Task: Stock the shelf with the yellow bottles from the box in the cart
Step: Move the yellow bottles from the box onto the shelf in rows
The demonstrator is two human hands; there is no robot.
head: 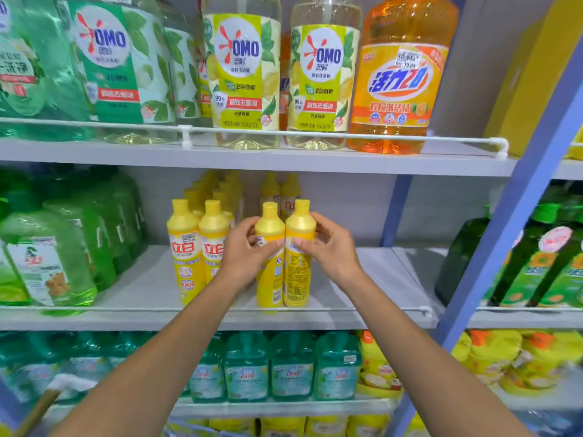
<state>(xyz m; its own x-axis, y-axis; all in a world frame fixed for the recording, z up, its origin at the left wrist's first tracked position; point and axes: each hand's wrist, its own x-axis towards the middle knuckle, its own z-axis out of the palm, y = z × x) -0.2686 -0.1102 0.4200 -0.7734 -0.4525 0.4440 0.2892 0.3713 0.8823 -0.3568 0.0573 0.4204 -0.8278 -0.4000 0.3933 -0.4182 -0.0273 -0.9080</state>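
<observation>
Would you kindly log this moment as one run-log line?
stage: shelving | left hand: grips left bottle | right hand: grips right bottle | bottles: upright, side by side on shelf

Abv left hand (244, 253): two pale OMO btls (241, 74) w/ lime labels; orange jug (403, 83) abv-R of right hand (331, 250). Green jugs (47, 266) far L of left hand, dark green btls (536, 263) R of right hand, teal btls (293, 367) below both.
</observation>
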